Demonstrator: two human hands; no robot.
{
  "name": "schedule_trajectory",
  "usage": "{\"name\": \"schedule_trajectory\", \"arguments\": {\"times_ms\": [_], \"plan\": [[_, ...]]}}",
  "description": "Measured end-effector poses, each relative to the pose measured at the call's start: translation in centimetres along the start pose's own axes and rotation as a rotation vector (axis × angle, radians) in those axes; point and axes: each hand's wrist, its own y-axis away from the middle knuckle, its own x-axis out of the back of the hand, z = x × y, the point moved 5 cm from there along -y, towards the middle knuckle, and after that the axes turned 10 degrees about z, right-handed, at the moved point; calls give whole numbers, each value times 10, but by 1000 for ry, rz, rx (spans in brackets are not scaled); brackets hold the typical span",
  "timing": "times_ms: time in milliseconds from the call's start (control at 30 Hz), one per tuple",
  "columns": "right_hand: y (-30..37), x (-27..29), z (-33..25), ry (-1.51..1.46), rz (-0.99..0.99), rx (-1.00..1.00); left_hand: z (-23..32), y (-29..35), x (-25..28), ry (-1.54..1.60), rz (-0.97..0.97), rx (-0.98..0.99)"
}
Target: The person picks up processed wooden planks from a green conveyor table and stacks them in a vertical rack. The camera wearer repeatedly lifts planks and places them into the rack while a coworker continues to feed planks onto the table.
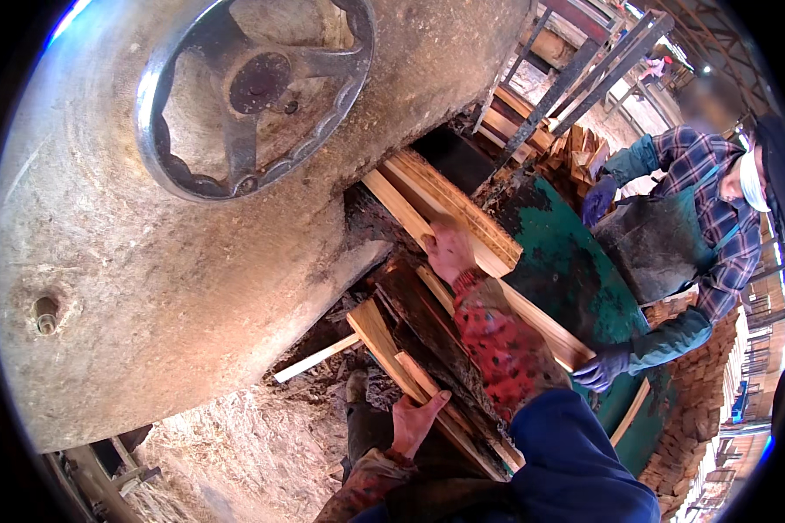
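Note:
My left hand [417, 423] is closed round a pair of rough wooden slats [391, 349], its thumb lying over the upper one. Higher up, my right hand [452, 251] grips a long sawn wooden board [541, 318], fingers bent over its edge. Beside that hand a thicker plank [462, 213] with a rough bark-coloured edge slants up toward a dark gap in the machine. A co-worker's gloved hand [600, 368] touches the near right end of the long board.
A large dusty machine housing [235, 288] with a metal handwheel [257, 83] fills the left. The co-worker [702, 209] stands across a worn green table [567, 235]. Stacked wood [693, 410] lies at the right; sawdust [227, 453] covers the ground below.

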Motion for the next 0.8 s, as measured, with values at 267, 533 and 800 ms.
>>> {"name": "schedule_trajectory", "arguments": {"times_ms": [267, 533, 800], "plan": [[121, 97, 32, -117, -169, -263, 3, 2, 3, -83, -3, -28], [248, 200, 41, -578, -290, -765, -14, -3, 8, -141, 25, -19], [348, 234, 29, -737, -429, -1042, -27, -6, 18, -52, -45, 57]]}}
